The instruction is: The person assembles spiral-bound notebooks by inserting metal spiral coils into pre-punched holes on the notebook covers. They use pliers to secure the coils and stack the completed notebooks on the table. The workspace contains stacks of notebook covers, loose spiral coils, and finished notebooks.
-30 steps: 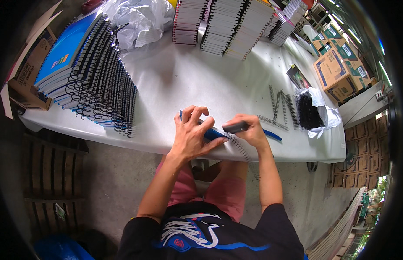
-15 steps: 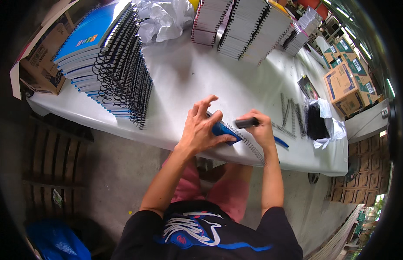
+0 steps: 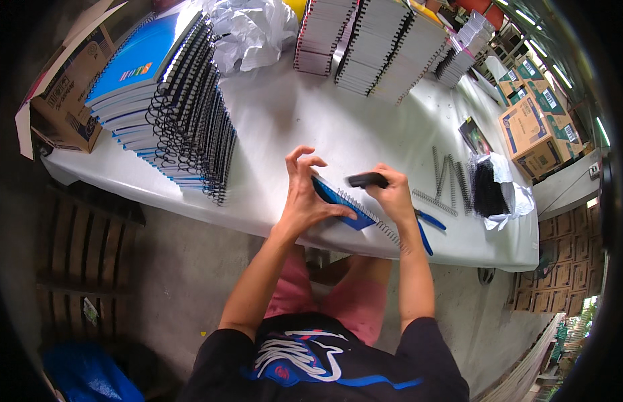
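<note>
My left hand (image 3: 302, 197) grips a small blue notebook (image 3: 361, 222), which is tilted at the table's front edge, its spine side toward my right hand. A wire spiral coil (image 3: 390, 232) runs along that edge, and its loose tail reaches down to my right wrist. Closed around a short black object (image 3: 368, 180), blurred and of unclear kind, my right hand (image 3: 392, 194) is held just above the coil. Blue-handled pliers (image 3: 430, 220) lie beside the right wrist, partly hidden by it.
Loose spiral coils (image 3: 443, 177) lie to the right, next to a bundle of black coils (image 3: 491, 187) in white wrapping. A tall stack of blue spiral notebooks (image 3: 134, 60) stands at left, near a cardboard box (image 3: 70, 100). More bound stacks (image 3: 371, 47) stand at the back.
My right hand, with the black object, has shifted slightly left along the coil. The notebook has tipped a little, and more of the pliers shows.
</note>
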`<action>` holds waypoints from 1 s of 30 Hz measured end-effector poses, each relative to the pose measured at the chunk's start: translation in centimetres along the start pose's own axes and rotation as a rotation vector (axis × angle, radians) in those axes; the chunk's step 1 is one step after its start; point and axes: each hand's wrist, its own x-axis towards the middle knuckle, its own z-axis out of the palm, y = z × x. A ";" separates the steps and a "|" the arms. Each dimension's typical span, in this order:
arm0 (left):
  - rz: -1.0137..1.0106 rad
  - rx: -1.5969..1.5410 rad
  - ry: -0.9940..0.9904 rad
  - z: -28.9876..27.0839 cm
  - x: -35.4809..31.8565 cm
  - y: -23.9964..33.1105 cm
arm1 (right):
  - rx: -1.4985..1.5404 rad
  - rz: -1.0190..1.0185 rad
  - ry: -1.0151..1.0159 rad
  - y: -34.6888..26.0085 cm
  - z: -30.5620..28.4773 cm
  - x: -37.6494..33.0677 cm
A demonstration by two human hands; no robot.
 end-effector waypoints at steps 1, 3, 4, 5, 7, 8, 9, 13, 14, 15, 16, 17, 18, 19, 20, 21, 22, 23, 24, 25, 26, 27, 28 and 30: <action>0.020 -0.004 0.008 0.0 0.0 -0.4 | 0.241 -0.069 0.001 -0.3 0.4 -0.3; -0.123 -0.146 -0.028 -0.2 0.0 -1.0 | 0.293 -0.170 -0.056 -1.3 1.4 0.2; -0.189 -0.222 -0.062 -0.4 0.1 -0.9 | 0.100 -0.197 -0.098 -2.3 1.6 0.5; -0.134 -0.167 -0.060 -0.4 0.2 -0.9 | -0.018 -0.026 -0.064 -1.7 1.5 0.7; -0.112 -0.129 -0.067 0.0 -0.2 -1.3 | -0.131 0.108 0.009 -0.7 1.1 1.1; -0.101 -0.108 -0.060 0.0 -0.2 -1.5 | 0.256 0.107 0.007 -0.9 1.2 0.8; -0.115 -0.134 -0.060 0.0 0.1 -1.8 | 0.323 -0.064 -0.055 -1.3 1.1 0.7; -0.224 -0.187 -0.123 -0.4 0.4 -0.8 | -0.051 -0.031 -0.065 -0.8 1.9 1.6; -0.200 -0.186 -0.123 -0.2 0.4 -0.8 | -0.140 0.048 -0.002 -0.3 1.5 1.9; -0.175 -0.185 -0.123 0.0 0.1 -1.0 | -0.006 0.013 0.025 -0.1 1.3 1.4; -0.161 -0.174 -0.105 0.1 -0.1 -1.6 | 0.403 -0.037 -0.018 -0.8 1.7 1.2; -0.099 -0.113 -0.081 0.0 -0.1 -2.0 | 0.330 -0.115 -0.076 -2.1 2.3 1.4; -0.091 -0.104 -0.063 -0.2 -0.3 -2.2 | 0.257 -0.192 -0.134 -3.1 2.9 1.5; -0.076 -0.111 -0.067 -0.1 -0.3 -1.7 | 0.092 -0.071 -0.137 -1.7 2.8 1.6; -0.050 -0.117 -0.062 0.0 0.1 -1.4 | 0.000 0.008 -0.099 -0.8 2.6 2.2; -0.071 -0.082 -0.100 0.0 0.0 -1.3 | -0.010 0.017 -0.051 -0.3 2.4 1.8; -0.090 -0.103 -0.113 -0.1 -0.1 -1.4 | -0.015 0.021 -0.023 -0.9 2.6 1.8; -0.109 -0.125 -0.127 -0.1 -0.2 -1.5 | 0.172 -0.061 -0.065 -1.6 2.9 1.8; -0.128 -0.147 -0.142 -0.2 -0.2 -1.5 | 0.360 -0.140 -0.106 -2.4 3.2 1.9; -0.174 -0.175 -0.183 -0.4 -0.1 -1.3 | 0.173 -0.180 -0.089 -3.0 3.3 1.8; -0.146 -0.161 -0.163 -0.2 -0.3 -1.4 | 0.089 -0.110 -0.070 -2.3 3.2 1.8; -0.118 -0.148 -0.143 0.0 -0.5 -1.7 | 0.005 -0.039 -0.050 -0.9 3.0 1.9; -0.080 -0.135 -0.110 0.2 -0.3 -1.9 | -0.083 0.017 -0.036 -0.5 2.6 2.3; 0.006 -0.188 -0.093 0.1 -0.2 -2.1 | -0.307 0.049 0.027 -0.2 1.1 2.1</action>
